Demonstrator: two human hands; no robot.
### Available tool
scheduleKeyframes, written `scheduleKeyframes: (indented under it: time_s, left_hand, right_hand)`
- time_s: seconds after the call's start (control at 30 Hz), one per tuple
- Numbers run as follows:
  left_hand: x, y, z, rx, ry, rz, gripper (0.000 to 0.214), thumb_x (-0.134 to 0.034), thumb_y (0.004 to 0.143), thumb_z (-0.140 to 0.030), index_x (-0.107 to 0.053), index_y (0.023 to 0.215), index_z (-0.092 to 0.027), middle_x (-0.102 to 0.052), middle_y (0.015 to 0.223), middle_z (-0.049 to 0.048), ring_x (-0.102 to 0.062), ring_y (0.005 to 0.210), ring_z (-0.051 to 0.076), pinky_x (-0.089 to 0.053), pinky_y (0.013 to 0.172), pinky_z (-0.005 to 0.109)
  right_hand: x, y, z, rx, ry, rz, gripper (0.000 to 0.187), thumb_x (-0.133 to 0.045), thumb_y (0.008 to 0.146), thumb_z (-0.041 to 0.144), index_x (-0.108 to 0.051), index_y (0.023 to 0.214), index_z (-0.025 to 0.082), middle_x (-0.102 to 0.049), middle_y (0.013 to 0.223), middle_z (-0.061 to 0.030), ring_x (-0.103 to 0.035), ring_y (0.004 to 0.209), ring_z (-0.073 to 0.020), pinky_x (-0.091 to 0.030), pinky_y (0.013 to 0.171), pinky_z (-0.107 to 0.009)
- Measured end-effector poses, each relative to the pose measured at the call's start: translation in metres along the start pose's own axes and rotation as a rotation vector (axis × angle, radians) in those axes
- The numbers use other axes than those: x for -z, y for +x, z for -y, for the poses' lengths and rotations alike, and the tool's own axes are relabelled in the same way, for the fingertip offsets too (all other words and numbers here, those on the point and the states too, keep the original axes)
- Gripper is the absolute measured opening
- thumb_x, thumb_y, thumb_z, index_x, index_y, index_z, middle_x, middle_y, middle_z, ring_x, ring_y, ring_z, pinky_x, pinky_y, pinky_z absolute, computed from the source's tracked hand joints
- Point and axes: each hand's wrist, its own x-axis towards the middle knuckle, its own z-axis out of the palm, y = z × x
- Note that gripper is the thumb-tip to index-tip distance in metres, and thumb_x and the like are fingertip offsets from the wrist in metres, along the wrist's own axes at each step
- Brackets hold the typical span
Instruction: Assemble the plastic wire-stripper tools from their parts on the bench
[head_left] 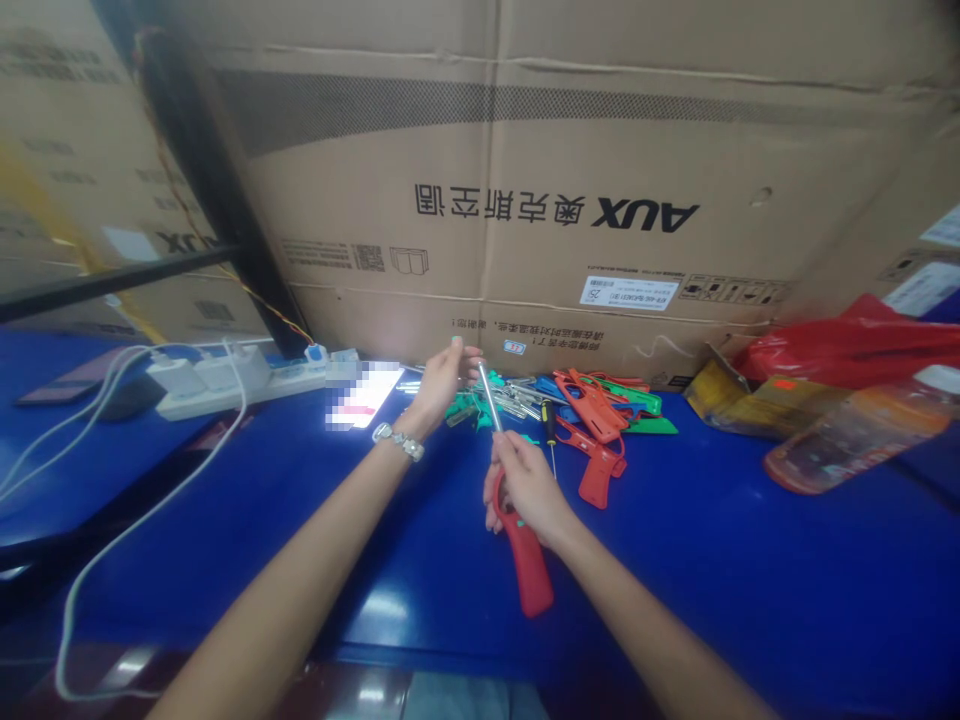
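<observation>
My right hand (529,485) is closed around a long lighter with a red plastic handle (527,560) and a thin metal tube (490,398) that points up and away from me. My left hand (442,378), with a beaded bracelet at the wrist, pinches the far tip of that tube. Both hands are over a blue table (750,580). Just behind them lies a heap of red, green and blue lighter handles (600,410) with loose metal tubes. A small screwdriver (550,425) with a black and yellow handle lies beside my right hand.
A big AUX cardboard box (525,200) stands like a wall along the table's back. A white power strip (225,385) with chargers and cables sits at the left, next to a lit phone (364,395). At the right lie a red plastic bag (847,350) and a clear orange-tinted bottle (855,435).
</observation>
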Motion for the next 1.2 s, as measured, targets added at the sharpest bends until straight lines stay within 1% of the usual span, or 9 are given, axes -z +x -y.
scheduleKeyframes:
  time_s: [0.2,0.3,0.4,0.57,0.67,0.8,0.93,1.03,1.2]
  left_hand:
    - [0.026,0.010,0.021,-0.415,1.049,0.081,0.023,-0.061,0.090,-0.031,-0.063,0.071,-0.018,-0.060,0.070,0.0060,-0.054,0.071,0.022,-0.041,0.073,0.032]
    - [0.025,0.007,0.032,-0.415,1.178,0.078,0.013,-0.062,0.088,-0.028,-0.068,0.090,-0.017,-0.063,0.091,0.0126,-0.055,0.092,0.030,-0.041,0.084,0.038]
    - [0.022,0.001,0.034,-0.423,1.251,0.035,0.025,-0.059,0.090,-0.030,-0.067,0.109,-0.016,-0.061,0.108,0.0168,-0.051,0.106,0.035,-0.040,0.090,0.044]
    - [0.022,-0.033,0.023,-0.558,0.908,0.104,0.024,-0.047,0.099,-0.033,-0.065,0.105,-0.017,-0.063,0.103,0.0110,-0.056,0.096,0.026,-0.041,0.085,0.036]
    - [0.022,-0.063,0.018,-0.465,0.664,0.230,0.021,-0.053,0.096,-0.038,-0.063,0.091,-0.020,-0.062,0.083,0.0036,-0.056,0.075,0.019,-0.039,0.070,0.029]
    - [0.020,-0.086,0.018,-0.376,0.542,0.275,0.024,-0.071,0.084,-0.041,-0.058,0.083,-0.021,-0.057,0.072,-0.0004,-0.049,0.063,0.017,-0.033,0.061,0.027]
    - [0.016,-0.088,0.019,-0.423,0.580,0.257,0.032,-0.082,0.071,-0.042,-0.061,0.084,-0.021,-0.056,0.081,0.0012,-0.048,0.069,0.019,-0.036,0.065,0.029]
    - [0.015,-0.085,0.019,-0.417,0.588,0.315,0.027,-0.080,0.073,-0.039,-0.066,0.087,-0.021,-0.060,0.089,0.0031,-0.052,0.074,0.020,-0.040,0.071,0.031]
    - [0.015,-0.079,0.023,-0.227,0.276,0.406,0.027,-0.074,0.081,-0.030,-0.066,0.104,-0.017,-0.067,0.085,0.0037,-0.059,0.074,0.018,-0.046,0.073,0.030]
  right_hand:
    - [0.005,0.002,0.006,-0.015,0.079,-0.073,0.043,-0.052,0.083,0.065,-0.042,0.084,0.024,-0.056,0.045,0.0080,-0.054,0.029,-0.0150,-0.041,0.027,-0.021]
    - [0.007,0.004,0.005,-0.020,0.093,-0.097,0.043,-0.055,0.082,0.064,-0.044,0.084,0.023,-0.056,0.046,0.0078,-0.054,0.030,-0.0143,-0.041,0.028,-0.020]
    - [0.009,0.006,0.004,-0.022,0.129,-0.105,0.042,-0.057,0.081,0.063,-0.046,0.086,0.023,-0.057,0.048,0.0077,-0.053,0.031,-0.0135,-0.042,0.030,-0.021]
    - [0.011,0.010,0.007,-0.040,0.258,-0.099,0.031,-0.060,0.081,0.049,-0.052,0.094,0.022,-0.062,0.056,0.0053,-0.059,0.041,-0.0149,-0.048,0.037,-0.024]
    - [0.012,0.013,0.008,-0.049,0.332,-0.078,0.026,-0.059,0.080,0.041,-0.054,0.097,0.022,-0.066,0.063,0.0029,-0.065,0.052,-0.0172,-0.054,0.046,-0.029]
    - [0.016,0.017,0.008,0.022,0.317,-0.112,0.026,-0.059,0.080,0.039,-0.055,0.099,0.022,-0.071,0.073,-0.0006,-0.072,0.070,-0.0218,-0.058,0.060,-0.033]
    - [0.020,0.021,0.011,0.175,0.110,-0.192,0.029,-0.060,0.083,0.046,-0.056,0.100,0.023,-0.075,0.090,-0.0037,-0.072,0.092,-0.0241,-0.058,0.076,-0.037]
    - [0.019,0.026,0.019,0.298,-0.064,-0.173,0.026,-0.060,0.085,0.048,-0.058,0.093,0.024,-0.075,0.098,-0.0043,-0.070,0.101,-0.0229,-0.056,0.084,-0.035]
    - [0.015,0.032,0.038,0.331,-0.178,-0.017,0.028,-0.063,0.084,0.046,-0.066,0.099,0.022,-0.075,0.100,-0.0044,-0.070,0.092,-0.0221,-0.057,0.074,-0.031]
